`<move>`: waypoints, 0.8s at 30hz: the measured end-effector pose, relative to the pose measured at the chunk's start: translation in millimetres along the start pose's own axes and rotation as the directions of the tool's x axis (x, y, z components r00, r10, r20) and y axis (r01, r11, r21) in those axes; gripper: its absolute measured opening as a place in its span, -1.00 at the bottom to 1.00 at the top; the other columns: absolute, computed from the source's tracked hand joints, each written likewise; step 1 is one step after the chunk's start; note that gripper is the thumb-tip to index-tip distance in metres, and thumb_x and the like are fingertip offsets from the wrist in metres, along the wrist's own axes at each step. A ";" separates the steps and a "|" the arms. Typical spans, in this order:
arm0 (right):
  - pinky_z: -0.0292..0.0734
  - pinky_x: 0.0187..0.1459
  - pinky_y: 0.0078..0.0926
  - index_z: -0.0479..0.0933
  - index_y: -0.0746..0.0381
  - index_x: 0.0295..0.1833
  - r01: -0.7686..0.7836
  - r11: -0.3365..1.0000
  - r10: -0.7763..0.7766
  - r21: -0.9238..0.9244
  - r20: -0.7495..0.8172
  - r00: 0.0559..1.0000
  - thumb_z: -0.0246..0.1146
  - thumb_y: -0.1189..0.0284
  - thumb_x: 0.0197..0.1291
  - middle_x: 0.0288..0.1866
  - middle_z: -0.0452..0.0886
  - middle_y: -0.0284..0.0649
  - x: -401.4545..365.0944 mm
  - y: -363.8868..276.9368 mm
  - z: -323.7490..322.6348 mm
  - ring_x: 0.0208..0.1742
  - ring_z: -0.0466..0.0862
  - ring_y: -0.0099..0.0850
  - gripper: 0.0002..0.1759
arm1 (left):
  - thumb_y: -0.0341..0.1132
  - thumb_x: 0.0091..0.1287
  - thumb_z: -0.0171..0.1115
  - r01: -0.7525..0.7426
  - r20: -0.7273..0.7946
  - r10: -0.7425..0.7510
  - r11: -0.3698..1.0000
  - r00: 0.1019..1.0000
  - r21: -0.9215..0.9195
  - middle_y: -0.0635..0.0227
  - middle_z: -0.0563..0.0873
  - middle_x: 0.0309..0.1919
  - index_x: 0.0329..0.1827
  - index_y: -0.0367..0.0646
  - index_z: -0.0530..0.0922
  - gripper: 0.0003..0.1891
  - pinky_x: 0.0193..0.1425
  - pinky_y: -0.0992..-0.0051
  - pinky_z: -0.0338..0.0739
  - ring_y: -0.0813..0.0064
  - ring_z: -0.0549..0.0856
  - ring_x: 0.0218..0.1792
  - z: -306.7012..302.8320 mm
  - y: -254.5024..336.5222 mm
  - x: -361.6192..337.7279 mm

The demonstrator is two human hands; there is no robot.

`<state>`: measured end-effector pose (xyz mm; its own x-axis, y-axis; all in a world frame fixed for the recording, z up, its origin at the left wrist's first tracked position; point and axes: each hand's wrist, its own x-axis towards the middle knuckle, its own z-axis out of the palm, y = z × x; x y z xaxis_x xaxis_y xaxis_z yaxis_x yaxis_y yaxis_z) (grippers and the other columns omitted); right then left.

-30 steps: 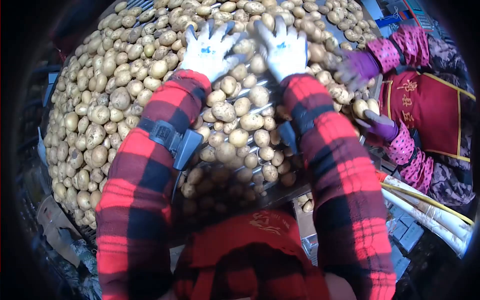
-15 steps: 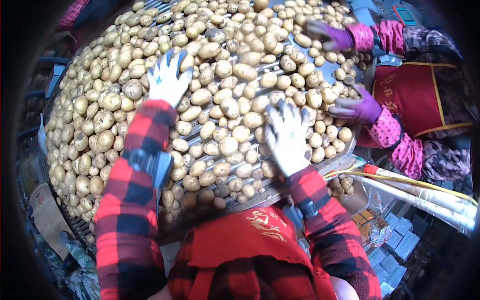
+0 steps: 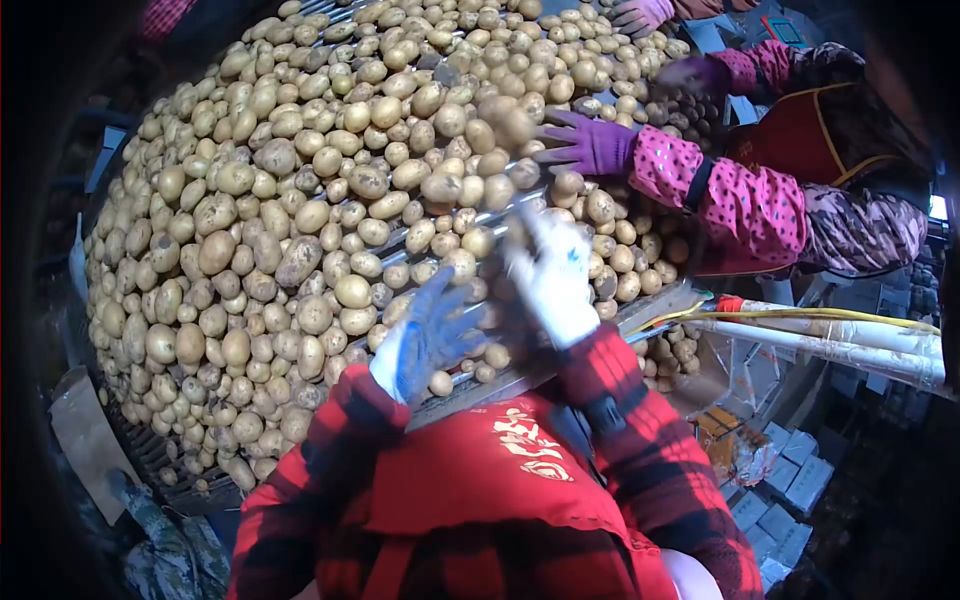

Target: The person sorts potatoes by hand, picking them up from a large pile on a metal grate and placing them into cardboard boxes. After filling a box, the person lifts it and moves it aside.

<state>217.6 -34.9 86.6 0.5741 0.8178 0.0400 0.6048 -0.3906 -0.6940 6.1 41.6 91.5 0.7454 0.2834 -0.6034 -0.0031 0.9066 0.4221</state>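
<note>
A wide heap of potatoes covers the slatted metal table in front of me. My left hand, in a white glove with a blue palm, is turned palm inward near the table's front edge. Its fingers are spread, and nothing is held in them. Just to the right, my right hand, also in a white glove, hovers over the bars beside the potatoes. Motion smears its fingers, so I cannot see whether they hold anything.
A co-worker's purple-gloved hand reaches across the potatoes from the right; that person's other hand is farther back. Another gloved hand shows at the top. White pipes with a yellow cable jut out at the right, above stacked boxes.
My left hand has drawn back toward me and to the right, turning its palm inward. My right hand has shifted slightly left. A co-worker's purple-gloved hand has reached farther left over the potatoes.
</note>
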 end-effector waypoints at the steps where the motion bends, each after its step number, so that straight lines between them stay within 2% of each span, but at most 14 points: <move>1: 0.51 0.16 0.09 0.60 0.19 0.36 0.135 0.988 -0.141 0.069 0.077 0.987 0.32 0.33 0.26 0.21 0.69 0.04 -21.0 -15.0 -3.9 0.08 0.70 0.05 -0.47 | -0.01 0.70 0.04 0.080 0.150 -0.050 0.975 0.987 -0.206 0.09 0.48 0.55 0.71 -0.03 0.24 -0.39 0.56 -0.02 0.46 0.10 0.53 0.48 -25.0 -13.3 8.5; 2: 0.53 0.14 0.07 0.58 0.21 0.37 0.262 0.954 -0.282 0.144 0.139 0.949 0.31 0.34 0.28 0.26 0.66 0.08 -34.5 -26.2 -3.2 0.08 0.70 0.08 -0.46 | -0.04 0.69 0.06 0.187 0.306 -0.066 0.903 0.950 -0.386 0.09 0.47 0.55 0.71 0.01 0.23 -0.40 0.56 -0.06 0.46 0.09 0.53 0.48 -51.7 -24.7 17.0; 5: 0.60 0.07 0.04 0.56 0.22 0.38 0.149 0.986 -0.150 -0.072 -0.003 0.989 0.30 0.38 0.29 0.33 0.61 0.12 -43.2 -10.2 18.9 0.11 0.71 0.07 -0.47 | -0.10 0.67 0.09 -0.041 0.194 0.042 0.999 0.980 -0.010 0.11 0.49 0.54 0.65 0.03 0.31 -0.46 0.56 -0.06 0.46 0.10 0.53 0.49 -53.5 -25.5 4.0; 6: 0.65 0.00 -0.02 0.57 0.18 0.38 0.107 0.990 -0.103 -0.091 0.056 0.993 0.22 0.41 0.37 0.31 0.59 0.12 -30.0 -3.8 20.1 0.07 0.73 0.06 -0.52 | -0.10 0.66 0.10 -0.189 0.215 0.112 0.905 0.970 0.380 0.20 0.54 0.52 0.57 0.02 0.41 -0.52 0.60 -0.01 0.40 0.14 0.52 0.50 -50.1 -19.7 -1.8; 8: 0.68 -0.07 -0.05 0.60 0.14 0.33 0.165 0.938 -0.088 -0.304 0.252 0.964 0.11 0.44 0.43 0.17 0.65 0.06 -7.3 -5.2 36.5 0.01 0.76 0.03 -0.59 | -0.10 0.65 0.11 -0.335 0.284 0.201 0.302 0.938 0.892 0.32 0.59 0.49 0.47 0.02 0.52 -0.58 0.66 0.07 0.30 0.21 0.50 0.52 -39.0 -2.9 -11.2; 9: 0.69 -0.10 -0.05 0.62 0.11 0.30 0.203 0.904 -0.077 -0.375 0.322 0.943 0.06 0.46 0.45 0.10 0.67 0.03 2.9 -7.2 47.4 -0.02 0.77 0.02 -0.61 | -0.09 0.65 0.10 -0.324 0.318 0.161 0.013 0.935 0.946 0.35 0.60 0.47 0.46 0.02 0.53 -0.59 0.67 0.09 0.27 0.24 0.49 0.53 -33.5 5.3 -12.3; 11: 0.69 -0.13 -0.08 0.61 0.07 0.27 0.290 0.882 -0.190 -0.372 0.283 0.940 0.05 0.43 0.47 0.00 0.73 -0.05 21.4 2.1 66.6 -0.06 0.79 -0.04 -0.64 | -0.08 0.66 0.09 -0.271 0.314 0.100 -0.309 0.944 0.912 0.41 0.62 0.45 0.43 0.03 0.56 -0.61 0.70 0.12 0.21 0.30 0.46 0.54 -29.4 11.5 -15.2; 12: 0.69 -0.08 -0.07 0.61 0.07 0.30 0.204 0.928 -0.096 -0.311 0.329 0.939 0.21 0.30 0.40 0.05 0.74 -0.03 28.7 15.3 79.3 -0.02 0.80 -0.07 -0.60 | -0.07 0.66 0.10 -0.271 0.315 0.140 -0.265 0.939 0.925 0.37 0.61 0.44 0.44 0.01 0.54 -0.60 0.67 0.10 0.27 0.27 0.47 0.53 -31.6 10.8 -12.9; 14: 0.67 0.01 -0.03 0.61 0.05 0.32 0.160 0.962 -0.115 -0.223 0.202 0.973 0.35 0.19 0.29 0.08 0.75 0.00 18.7 10.0 60.5 0.03 0.79 -0.07 -0.51 | -0.06 0.66 0.11 -0.304 0.238 0.238 0.297 0.942 0.905 0.29 0.60 0.44 0.46 -0.04 0.51 -0.57 0.60 0.06 0.40 0.22 0.49 0.51 -39.0 7.1 -7.9; 16: 0.70 0.07 -0.20 0.59 0.14 0.29 -0.293 0.931 0.225 0.218 0.290 0.930 0.42 0.27 0.30 0.06 0.77 -0.09 10.8 -14.7 20.1 0.00 0.79 -0.18 -0.53 | -0.05 0.67 0.10 -0.291 0.178 0.248 0.567 0.952 0.770 0.20 0.58 0.45 0.49 -0.06 0.48 -0.54 0.55 0.01 0.49 0.15 0.52 0.49 -41.7 7.1 -10.7; 18: 0.72 0.03 -0.30 0.56 0.20 0.27 -0.548 0.455 0.250 0.702 0.490 0.835 0.40 0.29 0.36 -0.07 0.74 -0.16 -10.1 -0.6 14.2 -0.07 0.78 -0.32 -0.56 | -0.05 0.68 0.06 -0.268 0.170 0.207 0.723 0.963 0.636 0.12 0.56 0.48 0.54 -0.06 0.45 -0.52 0.49 -0.03 0.56 0.07 0.55 0.48 -39.9 8.5 -15.8; 19: 0.73 0.04 -0.34 0.53 0.17 0.31 -0.648 0.199 0.229 0.735 0.608 0.760 0.43 0.33 0.36 -0.01 0.72 -0.20 -24.2 -5.6 -0.9 -0.01 0.76 -0.35 -0.53 | -0.05 0.68 0.05 -0.239 0.182 0.163 0.780 0.970 0.578 0.08 0.55 0.49 0.56 -0.07 0.43 -0.50 0.47 -0.05 0.59 0.03 0.56 0.48 -35.8 8.1 -14.0; 23: 0.71 0.14 -0.41 0.41 0.20 0.49 -0.606 -0.028 0.188 0.795 0.600 0.778 0.41 0.46 0.32 0.23 0.64 -0.19 -96.1 22.5 -28.7 0.12 0.71 -0.38 -0.36 | -0.10 0.72 -0.02 -0.033 0.380 -0.224 0.825 0.897 0.565 -0.02 0.48 0.56 0.59 -0.18 0.37 -0.49 0.41 0.05 0.69 -0.02 0.59 0.48 19.7 10.1 -0.8; 24: 0.71 0.16 -0.43 0.38 0.23 0.53 -0.554 -0.099 0.262 0.826 0.559 0.787 0.36 0.51 0.36 0.30 0.64 -0.16 -112.4 20.6 -41.7 0.18 0.71 -0.36 -0.35 | -0.22 0.71 0.02 0.304 0.382 -0.346 0.938 0.857 0.169 -0.04 0.49 0.54 0.62 -0.18 0.34 -0.51 0.41 0.12 0.69 -0.02 0.58 0.49 16.0 -7.1 13.2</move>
<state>188.6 -152.5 97.8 0.3014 0.7775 -0.5520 -0.8341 -0.0655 -0.5477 26.7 33.9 91.3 0.8942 -0.1905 -0.4050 0.3361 0.8834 0.3265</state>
